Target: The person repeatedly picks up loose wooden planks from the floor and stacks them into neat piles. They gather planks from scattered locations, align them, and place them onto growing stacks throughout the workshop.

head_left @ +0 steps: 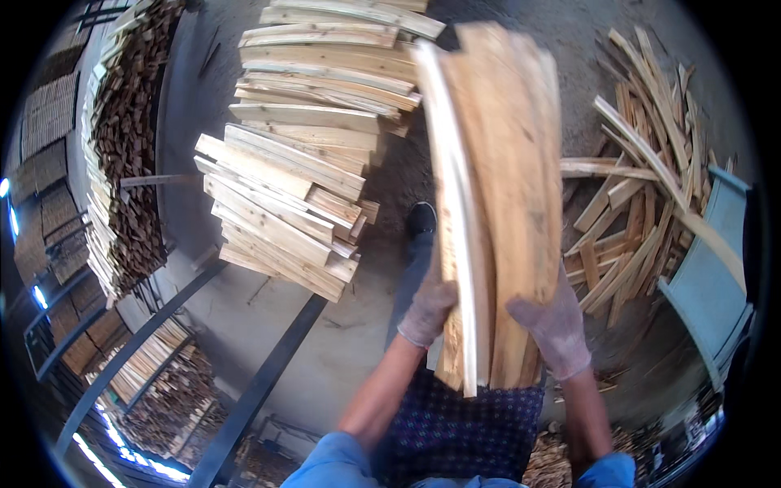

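The left hand (pixel 429 313) and the right hand (pixel 556 329), both in pale knitted gloves, grip a bundle of boards (pixel 514 163) between them, one hand at each long side of its near part. The bundle stretches away from the person, its near end just above the dark patterned apron (pixel 468 427) and its far end well beyond the fingers. The left hand clasps the left side, next to a bright, narrow board edge; most of its fingers pass out of sight behind the wood. The right thumb (pixel 523 311) lies across the upper face of the boards, pointing left, while the other right fingers go round the right edge — how far they reach underneath cannot be told. The near ends of the boards stick out a little past both hands, slightly uneven; the far end is blurred.

To the left, and apart from the bundle, lies a stack of pale boards (pixel 281 215), near the far ends of two dark metal rails (pixel 259 390). More boards in a row (pixel 325 77) lie farther off. On the right is a loose heap of wood strips (pixel 643 211) — beside it, a blue-grey panel (pixel 709 264).
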The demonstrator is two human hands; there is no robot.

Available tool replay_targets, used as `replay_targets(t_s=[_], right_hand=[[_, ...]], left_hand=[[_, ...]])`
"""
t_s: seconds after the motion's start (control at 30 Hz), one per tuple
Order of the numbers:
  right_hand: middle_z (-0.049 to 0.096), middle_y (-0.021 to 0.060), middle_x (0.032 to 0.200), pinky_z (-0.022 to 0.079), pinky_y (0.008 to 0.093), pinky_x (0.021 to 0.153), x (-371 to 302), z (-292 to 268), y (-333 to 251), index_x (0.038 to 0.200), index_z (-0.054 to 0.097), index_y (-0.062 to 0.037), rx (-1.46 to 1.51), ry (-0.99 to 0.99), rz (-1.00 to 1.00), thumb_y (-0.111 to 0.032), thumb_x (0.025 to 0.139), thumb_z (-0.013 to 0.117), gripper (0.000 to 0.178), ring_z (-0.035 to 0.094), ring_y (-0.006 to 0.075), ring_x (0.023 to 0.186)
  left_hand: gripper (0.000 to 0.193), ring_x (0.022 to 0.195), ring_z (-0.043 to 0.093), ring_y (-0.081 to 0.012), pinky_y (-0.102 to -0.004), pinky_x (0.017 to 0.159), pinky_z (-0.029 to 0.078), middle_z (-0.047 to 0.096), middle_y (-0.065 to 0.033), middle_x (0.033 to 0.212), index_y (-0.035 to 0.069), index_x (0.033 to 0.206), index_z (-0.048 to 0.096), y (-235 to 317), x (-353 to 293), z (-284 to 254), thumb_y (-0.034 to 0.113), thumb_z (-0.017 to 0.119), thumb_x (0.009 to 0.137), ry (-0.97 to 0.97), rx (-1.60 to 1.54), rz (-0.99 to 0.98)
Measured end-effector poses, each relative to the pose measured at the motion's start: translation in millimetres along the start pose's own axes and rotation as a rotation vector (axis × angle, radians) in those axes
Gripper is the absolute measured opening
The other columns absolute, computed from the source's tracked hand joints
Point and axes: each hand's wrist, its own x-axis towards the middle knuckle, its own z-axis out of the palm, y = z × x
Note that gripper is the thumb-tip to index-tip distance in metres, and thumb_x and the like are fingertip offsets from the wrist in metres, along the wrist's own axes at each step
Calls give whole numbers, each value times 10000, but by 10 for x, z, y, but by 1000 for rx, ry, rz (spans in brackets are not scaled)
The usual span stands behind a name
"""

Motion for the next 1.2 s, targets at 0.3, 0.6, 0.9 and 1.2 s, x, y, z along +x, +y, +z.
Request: replay_targets(t_s=[0.3,0.6,0.9,1.2], right_hand=[[696,252,1250,568,448,991,1546,1819,-1825,1559,399,-8,-731,-394,-537,-430,788,833,980,711,354,1122],[420,257,1620,271,614,1211,2480,2873,-328,1560,471,-98,-1174,-117,-744,-440,958,589,702,400,390,1505],[657,277,1310,492,479,1071,1010,265,2424,1304,636,12,-696,-100,306,-426,914,683,589,630,421,1254],[604,296,1431,444,448,1148,125,-1107,4296,1466,558,13,-198,223,650,-485,870,678,786,567,435,1357]], left_hand=[[873,1136,676,-265,-422,968,583,624,-157,1378,48,1622,311,774,592,-1780,394,703,923,491,-491,492],[661,1366,518,-264,-349,1123,430,471,-217,1568,-47,1594,359,1025,632,-2316,108,599,998,544,449,61],[564,1347,585,-286,-369,1147,427,608,-215,1451,-68,1493,508,-187,199,-1684,86,661,972,315,1020,-63],[523,1230,652,-232,-328,1073,487,684,-181,1345,-47,1450,568,-1084,468,-589,122,707,975,-31,1201,-179]])
